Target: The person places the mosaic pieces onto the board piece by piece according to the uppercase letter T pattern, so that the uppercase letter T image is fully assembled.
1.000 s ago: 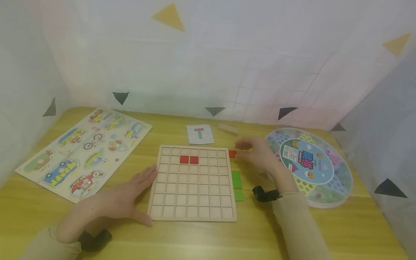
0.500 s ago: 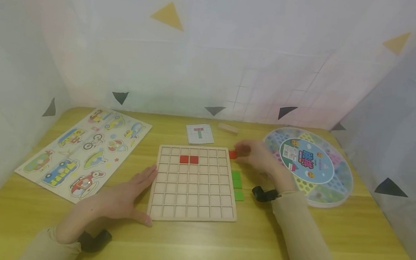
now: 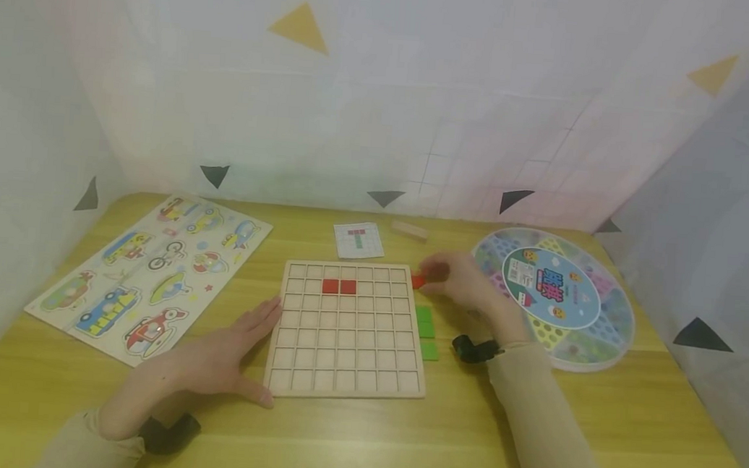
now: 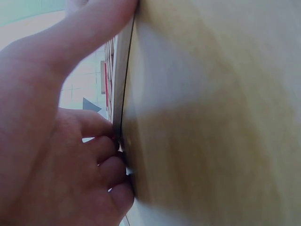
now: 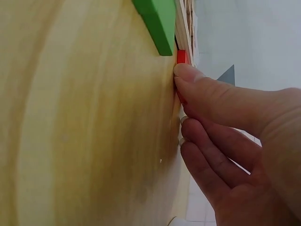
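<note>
A square wooden grid board (image 3: 348,341) lies mid-table, with two red square tiles (image 3: 339,287) side by side in its second row from the top. My left hand (image 3: 218,361) rests along its left edge, fingers stretched out and thumb by the near-left corner. At the upper right corner, my right hand (image 3: 459,278) pinches another red tile (image 3: 417,281) between thumb and fingers. In the right wrist view that red tile (image 5: 181,56) stands close beside the board's side, tilted, partly hidden by the thumb. Several green tiles (image 3: 425,323) lie along the board's right edge.
A paper card (image 3: 358,241) printed with a red and green T on a grid lies behind the board, beside a small wooden block (image 3: 409,230). At left is a vehicle picture puzzle (image 3: 147,276); at right, a round board-game box (image 3: 554,294). White cloth walls surround the table.
My right hand's fingers have drawn together on the red tile at the board's upper right, tilting it slightly. My left hand stays at the board's left edge.
</note>
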`<state>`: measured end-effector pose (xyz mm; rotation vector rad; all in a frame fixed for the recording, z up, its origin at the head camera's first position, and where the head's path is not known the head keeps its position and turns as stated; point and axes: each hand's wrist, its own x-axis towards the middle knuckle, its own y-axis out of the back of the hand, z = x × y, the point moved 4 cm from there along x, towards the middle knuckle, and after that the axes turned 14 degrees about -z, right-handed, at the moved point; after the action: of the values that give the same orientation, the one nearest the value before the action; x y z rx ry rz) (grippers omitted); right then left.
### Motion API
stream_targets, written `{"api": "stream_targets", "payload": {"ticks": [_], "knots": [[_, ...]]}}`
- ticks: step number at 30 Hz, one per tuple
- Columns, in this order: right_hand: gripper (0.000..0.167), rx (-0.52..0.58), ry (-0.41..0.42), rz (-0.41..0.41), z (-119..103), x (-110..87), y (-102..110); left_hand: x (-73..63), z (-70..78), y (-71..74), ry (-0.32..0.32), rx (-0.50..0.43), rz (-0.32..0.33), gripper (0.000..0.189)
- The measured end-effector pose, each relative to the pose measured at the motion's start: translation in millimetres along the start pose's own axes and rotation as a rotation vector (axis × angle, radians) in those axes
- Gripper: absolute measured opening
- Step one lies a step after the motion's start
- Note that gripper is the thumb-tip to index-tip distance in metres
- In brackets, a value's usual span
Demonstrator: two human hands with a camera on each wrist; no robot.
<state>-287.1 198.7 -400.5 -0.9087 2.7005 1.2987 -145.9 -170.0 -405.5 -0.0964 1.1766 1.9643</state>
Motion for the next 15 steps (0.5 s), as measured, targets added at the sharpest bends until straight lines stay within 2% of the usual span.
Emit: {"api": "stream_targets", "payload": {"ticks": [15], "knots": [[0.035, -0.017, 0.007, 0.006, 1.9, -0.9, -1.5, 0.4, -0.5, 0.1, 0.010, 0.010, 0.001, 0.132]]}}
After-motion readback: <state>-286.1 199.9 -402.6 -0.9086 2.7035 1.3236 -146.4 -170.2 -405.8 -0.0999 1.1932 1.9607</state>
